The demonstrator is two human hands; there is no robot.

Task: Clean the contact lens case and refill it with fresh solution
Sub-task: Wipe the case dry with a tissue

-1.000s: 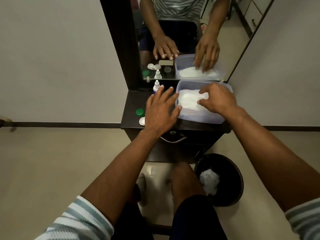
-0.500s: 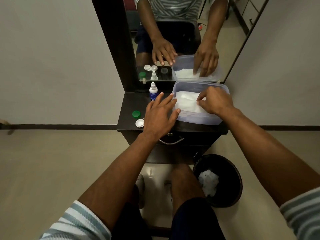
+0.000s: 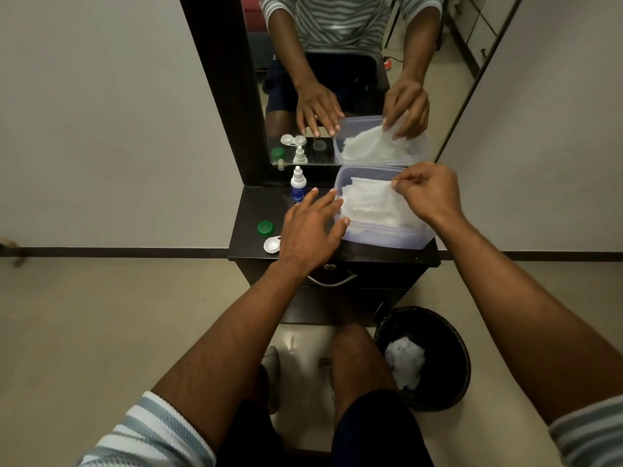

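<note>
Right hand (image 3: 428, 193) has lifted, now pinching the white tissue sheet's (image 3: 367, 203) corner above the clear plastic tub (image 3: 387, 235). Left hand (image 3: 310, 230) flat, fingers spread against tub's left edge. White lens case (image 3: 271, 245) near table (image 3: 249, 214) front-left edge, mostly hidden.

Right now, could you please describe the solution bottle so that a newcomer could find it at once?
Look at the dark vanity top beneath the mirror. At its back edge, just left of the clear plastic tub, stands the solution bottle. It is the only upright thing there: white nozzle cap, blue label.
</note>
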